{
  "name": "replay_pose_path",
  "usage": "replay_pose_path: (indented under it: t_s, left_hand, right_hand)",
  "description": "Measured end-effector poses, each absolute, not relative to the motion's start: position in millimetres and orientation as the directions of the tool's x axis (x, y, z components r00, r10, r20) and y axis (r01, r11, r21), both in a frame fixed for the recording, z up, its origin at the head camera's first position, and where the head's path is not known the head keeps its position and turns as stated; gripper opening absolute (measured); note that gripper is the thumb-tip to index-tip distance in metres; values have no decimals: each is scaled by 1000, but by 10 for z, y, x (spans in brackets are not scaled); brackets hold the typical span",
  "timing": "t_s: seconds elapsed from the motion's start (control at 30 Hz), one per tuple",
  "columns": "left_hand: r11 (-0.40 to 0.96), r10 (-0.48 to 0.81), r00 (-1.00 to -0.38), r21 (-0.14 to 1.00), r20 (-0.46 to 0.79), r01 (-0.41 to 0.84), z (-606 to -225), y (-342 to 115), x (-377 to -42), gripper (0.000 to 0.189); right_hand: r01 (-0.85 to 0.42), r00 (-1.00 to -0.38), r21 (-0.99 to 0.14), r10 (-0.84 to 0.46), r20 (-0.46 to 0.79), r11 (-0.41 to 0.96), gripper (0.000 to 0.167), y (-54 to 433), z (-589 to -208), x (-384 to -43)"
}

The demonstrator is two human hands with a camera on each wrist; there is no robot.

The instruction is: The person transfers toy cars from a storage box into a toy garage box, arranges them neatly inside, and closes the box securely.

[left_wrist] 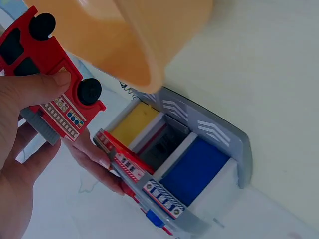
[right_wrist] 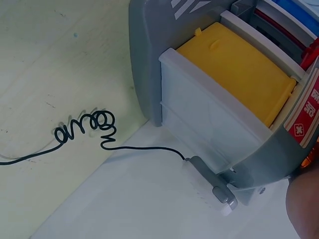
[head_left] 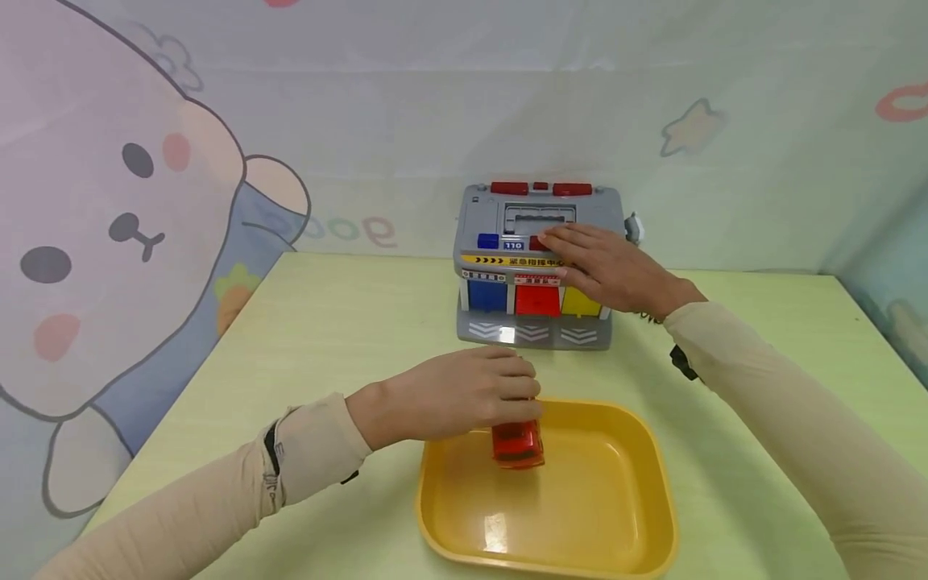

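Observation:
My left hand (head_left: 474, 391) grips a red toy fire truck (head_left: 518, 445) over the yellow tray. The left wrist view shows the thumb across the truck's (left_wrist: 75, 107) side, between its black wheels. A grey toy garage (head_left: 532, 334) stands at the back, with blue, red and yellow doors along its front. My right hand (head_left: 605, 266) rests on the garage's roof, fingers extended, fingertips at a red button (head_left: 536, 242). Below that hand, the left wrist view shows the middle bay (left_wrist: 162, 147) open, its red door (left_wrist: 132, 154) swung outward and up. The blue door (left_wrist: 197, 169) and yellow door (left_wrist: 133, 122) are down.
The yellow tray (head_left: 656, 483) lies in front of the garage on the pale green table (head_left: 348, 314). A black coiled cord (right_wrist: 102, 122) runs from a grey piece (right_wrist: 212, 184) at the garage's side. Behind stands a printed cloth backdrop (head_left: 406, 105).

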State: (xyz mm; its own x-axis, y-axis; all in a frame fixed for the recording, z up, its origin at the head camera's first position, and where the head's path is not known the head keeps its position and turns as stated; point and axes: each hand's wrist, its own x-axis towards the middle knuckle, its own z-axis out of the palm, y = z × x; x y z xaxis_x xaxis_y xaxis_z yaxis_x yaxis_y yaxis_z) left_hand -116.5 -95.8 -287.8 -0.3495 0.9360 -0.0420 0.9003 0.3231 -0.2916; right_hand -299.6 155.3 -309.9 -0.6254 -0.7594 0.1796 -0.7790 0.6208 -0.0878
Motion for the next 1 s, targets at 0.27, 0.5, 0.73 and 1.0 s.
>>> replay_pose_path:
  t_s: [0.27, 0.5, 0.73, 1.0]
  left_hand:
    - [380, 923, -383, -215, 27, 900, -2904, -1050, -1299, 36]
    - [410, 912, -399, -201, 97, 889, -2889, -1100, -1445, 33]
    - [446, 895, -434, -201, 105, 872, -2909, -1133, -1606, 34]
    - [430, 902, -427, -212, 65, 877, -2971, -1097, -1725, 35]
  right_hand:
    - [-761, -649, -121, -746, 151, 638, 64, 1601, -3082, -3013]
    - [-733, -680, -153, -720, 140, 663, 66, 1670, -3083, -3040]
    - [-727, -687, -172, -708, 165, 665, 68, 1691, -3138, -3069]
    - [-726, -688, -166, -706, 168, 667, 68, 1684, -3172, -3103]
